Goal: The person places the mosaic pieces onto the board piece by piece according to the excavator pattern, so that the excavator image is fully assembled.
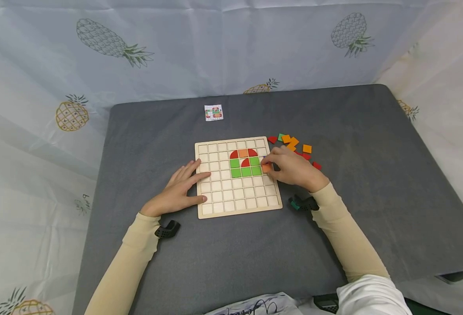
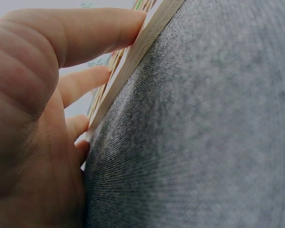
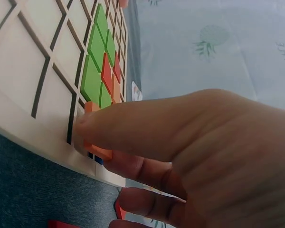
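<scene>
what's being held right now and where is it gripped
The right hand pinches an orange tile by its edges over the board. The left hand holds nothing, resting against the board.

The grid board (image 1: 238,208) lies mid-table (image 1: 373,197), with placed tiles (image 1: 245,172) in its far-right cells. Loose tiles (image 1: 294,144) lie scattered just right of it — a small card (image 1: 213,113) lies behind, well apart. Each hand touches a side edge — left hand (image 1: 178,189), right hand (image 1: 292,168).

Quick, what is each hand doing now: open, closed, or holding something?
Left hand: open, fingers flat against the wooden grid board.
Right hand: pinching an orange square tile.
</scene>
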{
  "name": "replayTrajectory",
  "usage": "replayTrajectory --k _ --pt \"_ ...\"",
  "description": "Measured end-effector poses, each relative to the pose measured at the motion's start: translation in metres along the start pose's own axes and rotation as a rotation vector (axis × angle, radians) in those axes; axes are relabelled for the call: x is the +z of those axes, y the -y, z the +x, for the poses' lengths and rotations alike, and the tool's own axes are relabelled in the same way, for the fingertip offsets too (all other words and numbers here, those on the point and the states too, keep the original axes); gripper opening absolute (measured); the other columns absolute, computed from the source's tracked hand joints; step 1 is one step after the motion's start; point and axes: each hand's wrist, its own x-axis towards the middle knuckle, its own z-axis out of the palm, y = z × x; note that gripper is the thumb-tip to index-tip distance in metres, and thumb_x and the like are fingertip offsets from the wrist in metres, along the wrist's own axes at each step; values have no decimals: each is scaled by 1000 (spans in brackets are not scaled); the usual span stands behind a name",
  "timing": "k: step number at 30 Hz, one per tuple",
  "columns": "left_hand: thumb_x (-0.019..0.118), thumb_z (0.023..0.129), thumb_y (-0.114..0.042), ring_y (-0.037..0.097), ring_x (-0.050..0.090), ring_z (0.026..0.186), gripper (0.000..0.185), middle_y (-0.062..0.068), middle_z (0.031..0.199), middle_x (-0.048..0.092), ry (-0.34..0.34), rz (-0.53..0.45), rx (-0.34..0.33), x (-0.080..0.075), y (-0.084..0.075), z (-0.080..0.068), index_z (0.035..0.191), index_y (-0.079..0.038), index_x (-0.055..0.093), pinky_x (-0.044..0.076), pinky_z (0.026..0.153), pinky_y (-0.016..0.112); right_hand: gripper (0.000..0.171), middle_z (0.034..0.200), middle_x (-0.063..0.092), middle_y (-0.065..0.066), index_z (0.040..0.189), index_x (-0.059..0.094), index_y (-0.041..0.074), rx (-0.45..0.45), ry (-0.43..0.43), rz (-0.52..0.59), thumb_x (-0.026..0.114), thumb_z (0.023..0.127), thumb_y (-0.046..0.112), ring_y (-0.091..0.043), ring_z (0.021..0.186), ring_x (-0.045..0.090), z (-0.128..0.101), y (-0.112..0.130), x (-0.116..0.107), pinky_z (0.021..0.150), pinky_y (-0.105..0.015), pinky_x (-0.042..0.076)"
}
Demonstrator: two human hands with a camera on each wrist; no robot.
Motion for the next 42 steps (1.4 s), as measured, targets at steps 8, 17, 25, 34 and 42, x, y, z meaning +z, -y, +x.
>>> replayTrajectory --k 8,17,25,34,42 --pt "74 92 -36 31 -1 160 71 6 173 5 -5 6 1 0 1 -1 155 -24 43 0 128 56 30 103 63 -6 119 75 11 -13 -5 -44 76 89 13 -22 87 46 0 2 3 73 -32 39" --pt "73 93 -37 30 -1 160 71 6 173 5 -7 9 2 1 2 -1 156 -24 42 0 128 56 35 109 64 -8 124 73 10 16 15 -54 76 90 16 -23 91 47 0 5 3 77 -33 41" --pt "74 92 -36 30 -1 160 72 5 173 6 -9 8 0 1 1 -1 156 -24 42 -1 128 55 36 114 65 -7 125 71 10 13 25 -13 76 90 19 -22 94 49 0 5 3 77 -33 41" --pt "73 93 -37 29 -2 161 71 5 173 5 -4 4 5 1 0 0 156 -24 43 -1 128 55 34 124 64 -13 126 69 6 10 -70 103 70 96 23 -27 103 56 -2 3 -5 85 -40 53" --pt "73 93 -36 30 -1 160 71 6 173 4 -2 3 10 1 2 0 156 -23 42 0 128 55 35 129 61 -16 133 63 5 61 -106 153 64 100 18 -30 103 59 -2 -9 -11 80 -43 54"
